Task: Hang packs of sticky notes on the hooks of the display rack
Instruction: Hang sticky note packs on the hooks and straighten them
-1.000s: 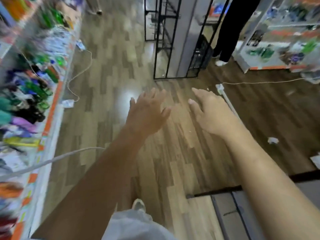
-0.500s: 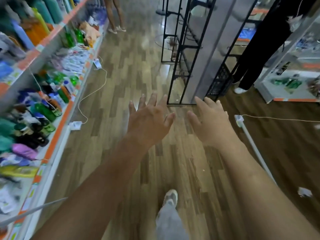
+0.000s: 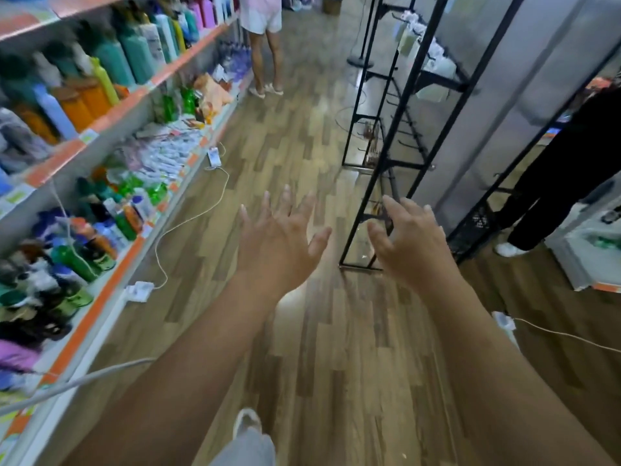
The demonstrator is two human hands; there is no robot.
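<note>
Head view: the black display rack (image 3: 400, 105) has come closer and now fills the upper right.
Pale packs (image 3: 433, 67) hang high on it, and the middle hooks (image 3: 408, 132) look bare. My left hand (image 3: 279, 243) and right hand (image 3: 410, 243) stay empty at mid-frame, fingers spread apart. I'm carrying no sticky notes, so I judge hanging hasn't begun.

Left arm: bare, stretched forward and held out in front of the body.
Left hand (image 3: 279, 243): back up, fingers spread and straight, holding nothing.
Right arm: bare, stretched forward alongside the left.
Right hand (image 3: 411, 245): back up, fingers loosely bent, holding nothing.
</note>
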